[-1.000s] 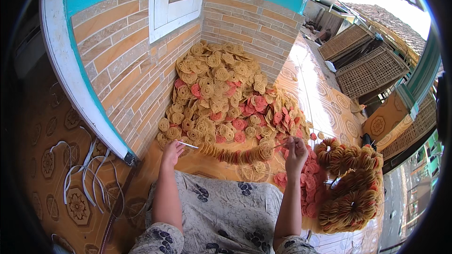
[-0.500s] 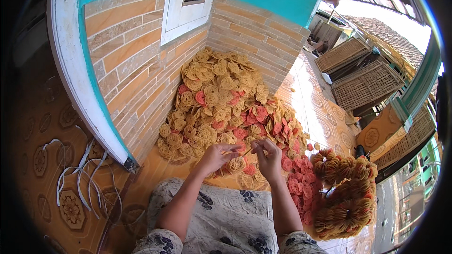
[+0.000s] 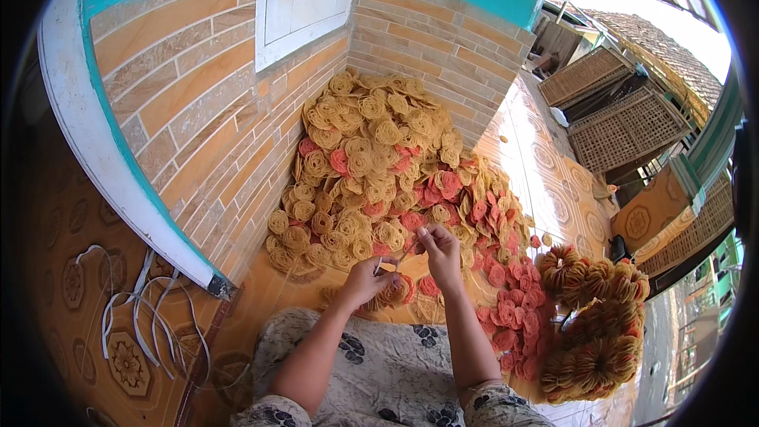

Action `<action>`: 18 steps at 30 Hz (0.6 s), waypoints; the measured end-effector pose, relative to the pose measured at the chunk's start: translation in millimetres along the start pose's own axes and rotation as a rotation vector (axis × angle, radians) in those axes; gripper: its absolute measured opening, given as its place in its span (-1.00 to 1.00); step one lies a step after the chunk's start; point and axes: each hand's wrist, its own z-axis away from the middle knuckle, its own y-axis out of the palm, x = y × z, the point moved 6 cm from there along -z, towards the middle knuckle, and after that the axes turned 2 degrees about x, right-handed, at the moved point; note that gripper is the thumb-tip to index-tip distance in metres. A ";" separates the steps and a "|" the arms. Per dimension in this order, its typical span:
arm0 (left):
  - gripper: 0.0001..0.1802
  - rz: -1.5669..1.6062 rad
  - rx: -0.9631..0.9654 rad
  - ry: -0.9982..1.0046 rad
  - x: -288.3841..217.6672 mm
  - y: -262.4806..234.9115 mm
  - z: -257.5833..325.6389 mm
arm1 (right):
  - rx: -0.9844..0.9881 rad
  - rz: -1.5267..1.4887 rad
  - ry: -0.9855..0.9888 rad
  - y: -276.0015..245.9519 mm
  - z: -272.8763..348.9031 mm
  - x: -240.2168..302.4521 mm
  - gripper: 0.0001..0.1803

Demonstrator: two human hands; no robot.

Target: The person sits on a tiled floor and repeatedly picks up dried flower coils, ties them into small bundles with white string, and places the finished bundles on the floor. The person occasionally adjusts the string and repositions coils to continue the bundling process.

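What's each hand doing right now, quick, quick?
Left hand: curled closed; exactly what it holds is too small to tell.
Right hand: closed, pinching a thin strand.

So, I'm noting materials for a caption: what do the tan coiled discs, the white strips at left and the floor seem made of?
Tan discs: perhaps dried dough or starch, matte, judging by stiff-looking coiled strands.
White strips: probably plastic, smooth; they form rounded loops.
Floor: likely glazed ceramic tile, glossy, with bright reflections.

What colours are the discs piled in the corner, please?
The discs are mostly tan, some coral red, best seen in the head view.
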 end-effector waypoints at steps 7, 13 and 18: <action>-0.72 0.090 -0.039 0.001 10.9 0.9 -11.0 | -0.029 0.014 -0.039 -9.0 11.3 -12.3 -0.84; -0.68 0.088 -0.030 0.033 2.8 2.0 -10.6 | 0.084 0.040 -0.029 -0.8 28.7 -14.4 -0.84; -0.80 -0.155 -0.023 0.006 5.5 0.0 -14.5 | 0.037 -0.031 -0.013 -6.8 23.1 -24.2 -0.84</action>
